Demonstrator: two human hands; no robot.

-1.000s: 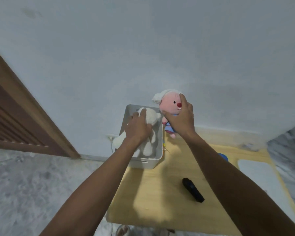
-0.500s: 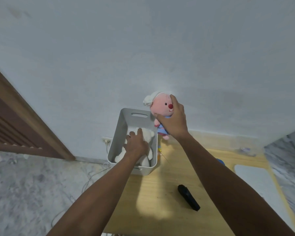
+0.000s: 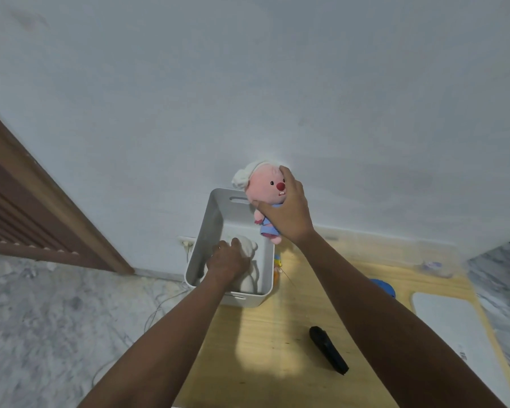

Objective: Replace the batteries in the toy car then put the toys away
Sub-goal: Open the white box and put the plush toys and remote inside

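Note:
A white storage bin stands at the far left corner of the wooden table. Inside it lies a white plush toy, and my left hand is down in the bin, gripping that toy. My right hand holds a pink plush doll with a white cap and blue dress, in the air above the bin's far right corner. A small yellow toy peeks out beside the bin's right wall. The toy car is not in sight.
A black elongated object lies on the table near the front. A blue object shows behind my right forearm, and a white pad covers the table's right side. White wall behind, wooden door frame at left, cables on the marble floor.
My left hand has pushed the white plush down from the bin's rim to its bottom. My right hand has carried the pink doll left, toward the bin.

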